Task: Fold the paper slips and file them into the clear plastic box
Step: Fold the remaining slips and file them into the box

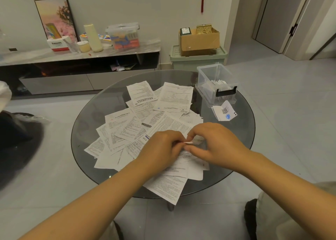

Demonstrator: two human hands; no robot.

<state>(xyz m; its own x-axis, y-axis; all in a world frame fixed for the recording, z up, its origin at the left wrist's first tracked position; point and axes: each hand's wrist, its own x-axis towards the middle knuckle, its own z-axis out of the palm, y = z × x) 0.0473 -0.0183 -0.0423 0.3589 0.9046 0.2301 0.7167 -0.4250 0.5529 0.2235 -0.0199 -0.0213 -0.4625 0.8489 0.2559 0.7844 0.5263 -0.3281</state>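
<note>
Head-worn camera looks forward and down, close over the glass table (87, 123).

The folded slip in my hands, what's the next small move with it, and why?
Probably finish pressing the crease, then carry it to the clear plastic box. Both the left hand and right hand pinch the small folded slip above the loose paper slips, so it looks nearly folded. The box stands open at the table's far right with folded slips already inside.
</note>
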